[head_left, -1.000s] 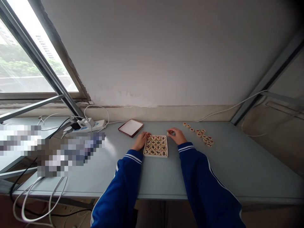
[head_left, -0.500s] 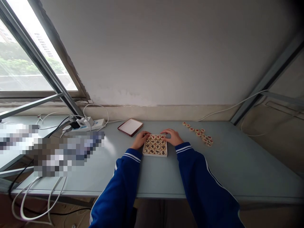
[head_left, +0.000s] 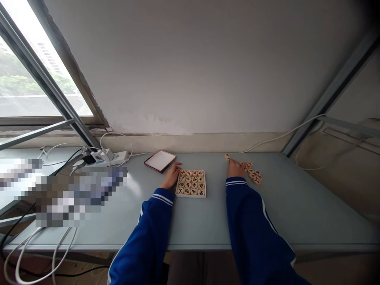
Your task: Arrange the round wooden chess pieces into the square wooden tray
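Observation:
A shallow white box (head_left: 190,195) of round wooden Chinese chess pieces (head_left: 194,185) lies on the desk, the back row marked in red and the nearer rows in black. At the box's left edge rests my left hand (head_left: 171,176), fingers stretched out and holding nothing visible. My right hand (head_left: 236,168) is over the loose chess pieces (head_left: 252,176) at the back right, fingers apart. One fingertip is close to a single red-marked piece (head_left: 227,156); whether it touches is unclear. Some loose pieces are hidden under this hand.
Behind the box and to its left lies a dark-red lid (head_left: 160,161), white inside up. A white power strip (head_left: 118,158) with plugs and cables sits at the back left, near a blurred-out patch (head_left: 86,194). The wall (head_left: 190,79) bounds the grey desk (head_left: 202,225).
My right hand has left the box's back right corner and moved right to the loose pieces. My left hand remains beside the box. The whole view has shifted slightly.

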The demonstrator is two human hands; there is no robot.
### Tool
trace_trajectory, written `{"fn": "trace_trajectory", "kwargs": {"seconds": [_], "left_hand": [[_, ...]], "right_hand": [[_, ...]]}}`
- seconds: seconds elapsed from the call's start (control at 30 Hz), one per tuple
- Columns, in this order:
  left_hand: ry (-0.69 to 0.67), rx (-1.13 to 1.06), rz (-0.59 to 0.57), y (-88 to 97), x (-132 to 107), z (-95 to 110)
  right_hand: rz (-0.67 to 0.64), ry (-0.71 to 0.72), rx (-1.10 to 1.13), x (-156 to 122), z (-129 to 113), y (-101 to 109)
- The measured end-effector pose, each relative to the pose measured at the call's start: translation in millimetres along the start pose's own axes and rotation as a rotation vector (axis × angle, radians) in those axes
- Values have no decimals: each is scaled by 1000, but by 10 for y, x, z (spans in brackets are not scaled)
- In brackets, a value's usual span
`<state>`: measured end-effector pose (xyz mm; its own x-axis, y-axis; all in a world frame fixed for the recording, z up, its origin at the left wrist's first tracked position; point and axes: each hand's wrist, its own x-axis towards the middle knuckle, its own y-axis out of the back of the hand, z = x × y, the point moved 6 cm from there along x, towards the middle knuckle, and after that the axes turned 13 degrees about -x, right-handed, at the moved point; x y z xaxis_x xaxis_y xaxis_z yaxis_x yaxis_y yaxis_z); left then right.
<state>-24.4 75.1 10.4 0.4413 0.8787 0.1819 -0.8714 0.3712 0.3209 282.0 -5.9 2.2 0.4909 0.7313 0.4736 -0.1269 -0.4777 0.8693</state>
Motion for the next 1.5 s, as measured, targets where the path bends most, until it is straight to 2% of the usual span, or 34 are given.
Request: {"fn": "trace_trajectory", "kwargs": {"seconds": [0.13, 0.27, 0.33, 0.43, 0.53, 0.67, 0.8, 0.93, 1.03, 1.13, 1.27, 1.33, 1.4, 1.5], "left_hand": [[3, -31, 55, 11, -2, -18], [-16, 187, 193, 127, -109, 108], [1, 345, 173, 172, -209, 182], [113, 555, 53, 207, -376, 194], [155, 668, -11, 198, -491, 184], [49, 704, -80, 72, -507, 222], [48, 726, -58, 45, -491, 232], [47, 717, -72, 33, -504, 233], [40, 703, -93, 12, -518, 239], [31, 683, -88, -3, -519, 252], [61, 704, -59, -5, -505, 241], [66, 726, -62, -13, -499, 237], [59, 747, -77, -26, -499, 236], [44, 769, -97, -36, -507, 239]], "right_hand": [[-18, 69, 51, -26, -88, -48], [-34, 113, 80, -143, -137, -9], [-28, 117, 79, -220, -155, 74], [4, 114, 78, -331, -248, 296], [46, 218, 144, -437, -557, 594], [13, 508, 326, -632, -1224, 893], [-110, 692, 423, -815, -1704, 920], [-149, 752, 418, -886, -1841, 851], [-164, 704, 493, -823, -1788, 805], [-131, 569, 550, -641, -1561, 756], [16, 225, 265, -335, -908, 612], [3, 128, 158, -249, -600, 477], [-54, 120, 146, -208, -400, 328], [-113, 148, 175, -190, -275, 190]]}}
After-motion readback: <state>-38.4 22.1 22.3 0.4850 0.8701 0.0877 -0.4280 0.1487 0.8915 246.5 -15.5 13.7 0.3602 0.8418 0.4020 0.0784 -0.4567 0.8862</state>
